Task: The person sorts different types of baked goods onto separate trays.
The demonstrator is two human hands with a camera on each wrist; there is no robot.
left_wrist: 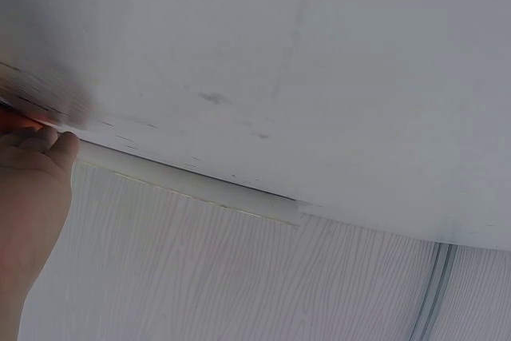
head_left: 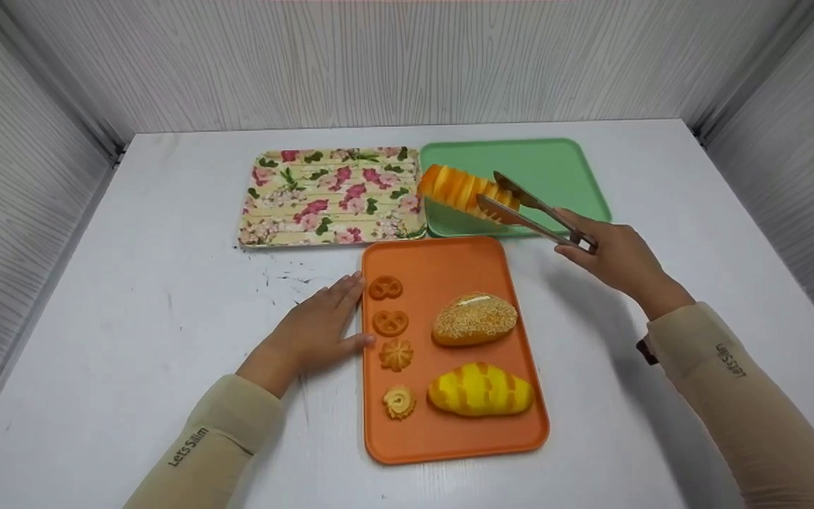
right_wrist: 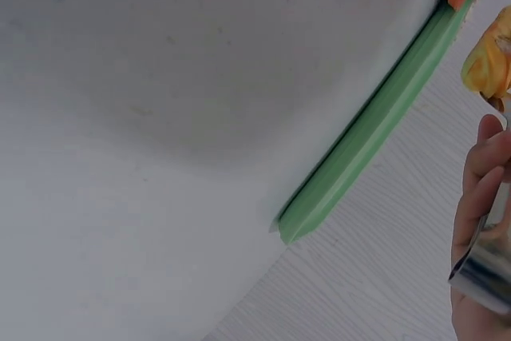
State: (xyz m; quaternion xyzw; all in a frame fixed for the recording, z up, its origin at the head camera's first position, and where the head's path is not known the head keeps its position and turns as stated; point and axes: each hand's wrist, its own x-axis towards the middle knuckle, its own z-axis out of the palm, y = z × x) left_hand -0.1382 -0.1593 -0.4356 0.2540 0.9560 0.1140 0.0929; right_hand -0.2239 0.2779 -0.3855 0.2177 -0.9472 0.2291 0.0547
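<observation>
My right hand (head_left: 615, 254) grips metal tongs (head_left: 538, 219), whose tips pinch a ridged orange-and-yellow bread loaf (head_left: 460, 187) over the left part of the green tray (head_left: 562, 162). In the right wrist view the loaf (right_wrist: 487, 57) hangs above the table at the edge of the picture. My left hand (head_left: 315, 329) lies flat with straight fingers, touching the left rim of the orange tray (head_left: 435, 258). On that tray sit a seeded bun (head_left: 476, 320) and a yellow striped bread (head_left: 481, 390). Small cookies line its left side, among them a pretzel-shaped cookie (head_left: 386, 288).
A floral tray (head_left: 336, 194) adjoins the green tray on its left. Other small cookies are a heart-like pretzel (head_left: 391, 323), a flower-shaped cookie (head_left: 396, 355) and a swirl cookie (head_left: 398, 401). Wood-grain panels (head_left: 379, 63) wall the white table (head_left: 160, 283) at the back and sides.
</observation>
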